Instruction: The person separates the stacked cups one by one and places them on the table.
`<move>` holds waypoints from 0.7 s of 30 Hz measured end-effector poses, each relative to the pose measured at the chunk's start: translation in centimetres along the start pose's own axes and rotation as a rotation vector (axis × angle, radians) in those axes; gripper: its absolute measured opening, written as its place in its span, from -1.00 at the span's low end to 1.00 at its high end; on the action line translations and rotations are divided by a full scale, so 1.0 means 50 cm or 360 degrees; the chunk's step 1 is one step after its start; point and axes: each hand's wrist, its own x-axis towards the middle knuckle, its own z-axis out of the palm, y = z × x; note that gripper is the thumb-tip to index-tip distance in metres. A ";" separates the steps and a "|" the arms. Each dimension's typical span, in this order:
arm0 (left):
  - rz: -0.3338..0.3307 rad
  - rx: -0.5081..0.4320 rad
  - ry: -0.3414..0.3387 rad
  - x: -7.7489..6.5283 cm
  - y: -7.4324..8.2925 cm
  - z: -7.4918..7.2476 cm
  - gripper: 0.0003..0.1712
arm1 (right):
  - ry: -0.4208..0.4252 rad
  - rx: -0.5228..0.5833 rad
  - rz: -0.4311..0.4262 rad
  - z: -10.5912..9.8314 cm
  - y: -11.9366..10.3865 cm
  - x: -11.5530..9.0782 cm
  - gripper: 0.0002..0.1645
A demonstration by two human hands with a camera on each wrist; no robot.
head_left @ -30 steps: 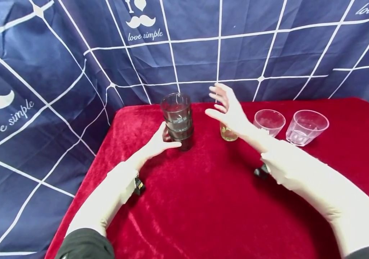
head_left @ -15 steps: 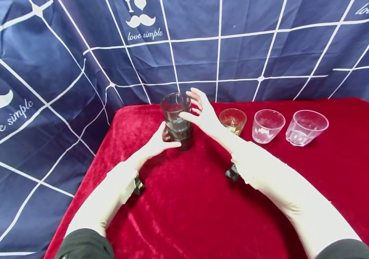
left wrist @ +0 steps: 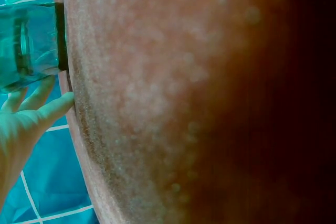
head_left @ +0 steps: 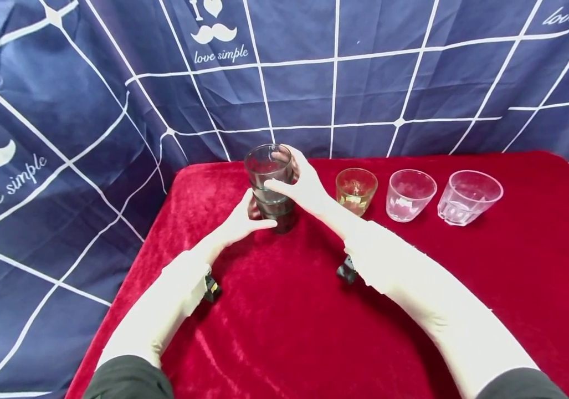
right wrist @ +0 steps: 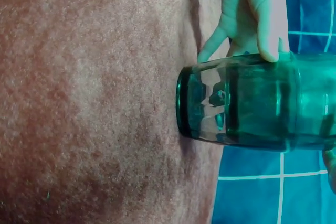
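Note:
A stack of dark tinted drinking glasses (head_left: 270, 207) stands upright on the red cloth, left of the middle in the head view. My left hand (head_left: 240, 220) holds the lower part of the stack from the left, its thumb across the front. From the right, my right hand (head_left: 308, 188) holds the top glass (head_left: 260, 170), thumb in front and fingers behind near the rim. In the right wrist view, the lower stack (right wrist: 252, 103) shows with the left hand (right wrist: 254, 14) against its side. The left wrist view shows the stack (left wrist: 34, 45) beside the spread left fingers.
A yellowish glass (head_left: 356, 191) stands right of the stack. Two clear glasses, a middle one (head_left: 410, 195) and a right one (head_left: 470, 197), complete the row along the back. Behind the red-covered table (head_left: 284, 321) hangs a blue curtain (head_left: 374, 88) with white lines.
My right hand has moved left from in front of the yellowish glass to the top of the stack and now grips it there. The left hand has stayed at the stack.

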 end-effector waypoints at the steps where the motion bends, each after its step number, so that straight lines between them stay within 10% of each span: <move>1: 0.0003 -0.0008 0.0000 0.003 -0.008 -0.001 0.01 | 0.0006 0.0015 -0.0021 0.001 0.002 0.001 -0.13; 21: 0.0029 0.0027 0.0021 0.011 -0.044 -0.008 0.03 | 0.0051 -0.0075 -0.0053 0.008 -0.011 -0.005 -0.11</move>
